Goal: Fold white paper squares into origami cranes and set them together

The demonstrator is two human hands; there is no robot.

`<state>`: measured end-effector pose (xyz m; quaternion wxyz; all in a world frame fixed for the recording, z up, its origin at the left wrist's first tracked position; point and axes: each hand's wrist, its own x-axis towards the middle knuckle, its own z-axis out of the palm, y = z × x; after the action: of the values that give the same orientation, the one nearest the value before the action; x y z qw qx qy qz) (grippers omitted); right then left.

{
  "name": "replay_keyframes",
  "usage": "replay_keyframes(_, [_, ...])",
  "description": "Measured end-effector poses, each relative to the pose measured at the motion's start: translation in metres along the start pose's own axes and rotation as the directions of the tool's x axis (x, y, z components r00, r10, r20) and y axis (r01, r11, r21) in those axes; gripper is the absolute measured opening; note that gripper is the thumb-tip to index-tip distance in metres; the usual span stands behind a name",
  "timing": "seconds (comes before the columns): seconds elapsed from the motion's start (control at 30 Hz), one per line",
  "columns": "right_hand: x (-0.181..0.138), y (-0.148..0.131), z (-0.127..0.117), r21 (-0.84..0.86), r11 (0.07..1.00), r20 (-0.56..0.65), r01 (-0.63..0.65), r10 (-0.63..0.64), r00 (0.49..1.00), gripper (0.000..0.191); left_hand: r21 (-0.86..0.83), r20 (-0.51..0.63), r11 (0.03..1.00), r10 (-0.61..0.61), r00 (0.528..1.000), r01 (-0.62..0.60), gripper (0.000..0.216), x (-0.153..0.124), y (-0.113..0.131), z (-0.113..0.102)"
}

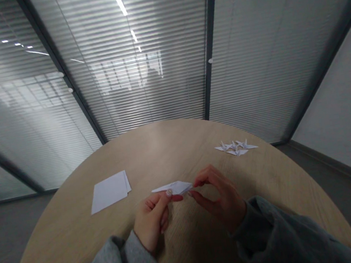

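Note:
Over the middle of the wooden table, a folded piece of white paper (179, 186), long and pointed at its left end, is held in the air. My left hand (154, 215) pinches its lower edge, thumb on top and fingers beneath. At the paper's right end, my right hand (218, 197) has thumb and forefinger closing round the corner, the fingertips touching it. Small folds at that corner are partly hidden by the fingertips. Several white paper cranes (236, 146) stand grouped to the right, beyond my right hand.
White paper sheets (110, 192) lie stacked, slightly out of line, on the left of the round table (165, 150). Behind the table's far edge are glass partitions with blinds (159, 103) and dark frames. A white wall (341, 109) rises at the right.

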<state>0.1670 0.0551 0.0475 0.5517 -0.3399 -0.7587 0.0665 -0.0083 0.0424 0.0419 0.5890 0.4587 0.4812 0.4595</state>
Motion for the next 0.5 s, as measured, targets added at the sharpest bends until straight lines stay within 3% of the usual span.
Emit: replay_keyframes(0.5, [-0.0010, 0.0028, -0.0017, 0.081, 0.997, 0.089, -0.015, 0.008, 0.996, 0.009, -0.040, 0.078, 0.999, -0.023, 0.997, 0.026, 0.058, -0.0034, 0.0025, 0.0042])
